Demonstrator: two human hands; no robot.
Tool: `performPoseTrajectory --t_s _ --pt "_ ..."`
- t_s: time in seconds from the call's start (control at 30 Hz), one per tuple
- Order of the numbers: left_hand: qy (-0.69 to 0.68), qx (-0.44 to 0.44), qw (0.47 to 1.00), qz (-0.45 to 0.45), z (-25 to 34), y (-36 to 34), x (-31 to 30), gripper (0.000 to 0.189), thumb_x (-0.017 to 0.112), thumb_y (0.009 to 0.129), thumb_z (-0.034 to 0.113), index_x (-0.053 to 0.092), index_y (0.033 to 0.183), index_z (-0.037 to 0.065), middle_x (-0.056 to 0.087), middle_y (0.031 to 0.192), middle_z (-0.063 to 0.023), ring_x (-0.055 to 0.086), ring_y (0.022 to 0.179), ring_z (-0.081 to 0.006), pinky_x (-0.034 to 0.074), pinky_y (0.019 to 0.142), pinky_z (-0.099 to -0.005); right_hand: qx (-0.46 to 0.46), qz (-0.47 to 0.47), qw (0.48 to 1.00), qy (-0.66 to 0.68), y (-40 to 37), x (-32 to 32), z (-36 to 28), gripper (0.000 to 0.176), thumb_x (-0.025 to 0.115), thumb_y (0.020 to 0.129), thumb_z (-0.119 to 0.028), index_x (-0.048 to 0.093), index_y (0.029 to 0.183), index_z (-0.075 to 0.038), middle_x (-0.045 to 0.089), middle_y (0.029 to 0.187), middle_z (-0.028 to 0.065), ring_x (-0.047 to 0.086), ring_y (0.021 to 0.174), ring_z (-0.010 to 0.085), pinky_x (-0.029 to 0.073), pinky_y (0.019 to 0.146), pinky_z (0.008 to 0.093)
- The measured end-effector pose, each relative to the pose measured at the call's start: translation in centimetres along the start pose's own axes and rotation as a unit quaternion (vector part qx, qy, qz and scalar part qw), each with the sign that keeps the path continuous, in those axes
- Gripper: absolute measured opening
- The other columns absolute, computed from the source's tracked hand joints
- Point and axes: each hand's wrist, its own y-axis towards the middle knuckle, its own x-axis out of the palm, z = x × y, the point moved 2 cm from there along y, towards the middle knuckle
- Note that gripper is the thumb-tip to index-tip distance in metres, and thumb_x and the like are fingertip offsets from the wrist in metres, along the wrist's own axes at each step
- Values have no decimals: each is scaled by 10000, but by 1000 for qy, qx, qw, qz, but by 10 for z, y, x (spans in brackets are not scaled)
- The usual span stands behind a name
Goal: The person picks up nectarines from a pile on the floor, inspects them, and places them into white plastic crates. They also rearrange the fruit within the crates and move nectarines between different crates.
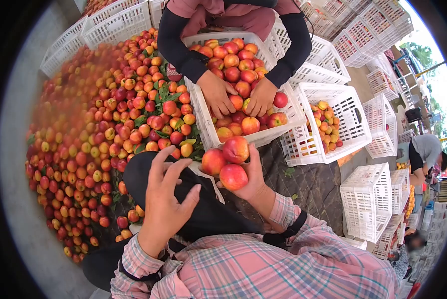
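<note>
Three red-orange nectarines (234, 178) rest together in my right hand (256, 180), whose fingers curl round them from the right. My left hand (168, 199) is raised to the left of them, fingers spread and apart, holding nothing. Just beyond my hands stands a white crate (294, 115) filled with nectarines. Another person's two hands (216, 93) touch the fruit near this crate's front end; that person's arms wear black sleeves.
A large heap of nectarines (133, 99) with leaves covers the ground at left. A white crate (350, 117) with smaller fruit stands at right, near an upright white crate (365, 202). More crates (116, 22) line the back. Another person (425, 154) bends at far right.
</note>
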Motion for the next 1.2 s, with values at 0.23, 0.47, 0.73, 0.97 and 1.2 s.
performPoseTrajectory --t_s 0.23,0.47,0.73,0.97,1.2 --pt "182 23 977 106 -35 -5 -25 281 666 726 32 615 1002 50 504 1236 -137 472 1132 -318 383 968 -409 -168 69 978 -99 -10 -15 -82 692 332 872 -649 447 1273 -97 557 1201 118 617 960 305 569 578 450" --pt "268 52 956 106 -44 3 -4 256 694 683 106 623 926 76 565 1132 -75 488 1083 -319 372 962 -439 -242 101 919 -293 4 -4 -120 547 554 889 -425 450 1247 -25 543 1167 115 574 1045 212 497 877 347" --pt "258 81 959 87 -45 -3 -11 265 689 688 135 625 937 73 575 1100 -83 518 1048 -303 371 972 -427 -223 84 927 -289 9 17 -123 550 614 864 -377 464 1244 -8 554 1135 95 563 1042 181 471 896 322" --pt "-663 -182 717 -117 -9 10 25 877 405 834 706 165 1463 145 280 1457 -107 379 1284 -267 451 949 -486 -397 -89 662 -630 -1 91 -20 673 795 630 -341 510 1187 -93 340 1279 197 380 1206 358 361 986 427" --pt "-839 -202 504 22 -41 -15 22 995 386 745 805 200 1456 134 246 1482 -119 324 1317 -373 337 1020 -583 -366 -190 660 -628 -17 123 -11 758 761 686 -367 431 1328 -132 348 1348 205 415 1215 361 371 996 429"
